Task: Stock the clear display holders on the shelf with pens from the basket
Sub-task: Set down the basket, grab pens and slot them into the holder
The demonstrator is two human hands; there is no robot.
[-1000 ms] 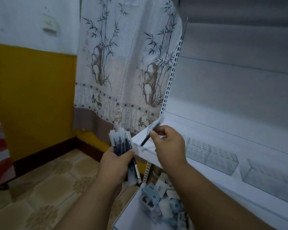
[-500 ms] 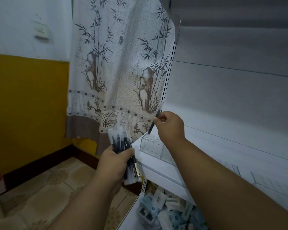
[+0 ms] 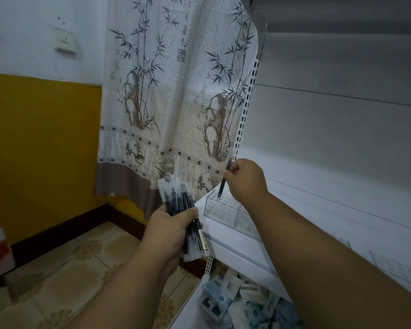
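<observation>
Left hand [image 3: 169,231]: fingers and thumb curled round a bundle of pens [image 3: 182,210], holding it just off the front corner of the shelf.
Bundle of pens: dark barrels under clear caps, long axes close to upright and leaning a little away, caps up. Light and stiff, by my judgement, but smooth plastic; a loose fist could let one slide out below, so a hold round the middle suits it.
Boxes below [image 3: 226,298]: small blue and white packs heaped on the lower level, beneath the shelf edge.
Right hand [image 3: 246,178]: thumb and fingers pinching the upper end of a single pen [image 3: 222,186], above the holder.
Single pen: thin, rigid, dark; long axis nearly vertical, top tilted slightly right, lower tip pointing down into a hole at the far left end of the holder. Whether the tip has already entered the hole is hard to tell from here. A pinch near the top gives aim without blocking the hole.
Clear display holder [image 3: 226,210]: transparent box with rows of holes on top, on the left end of the shelf [image 3: 330,210]; likely light and prone to skid if the pen is pushed sideways.
Curtain [image 3: 176,103]: bamboo print, hanging beyond the shelf's slotted upright.
</observation>
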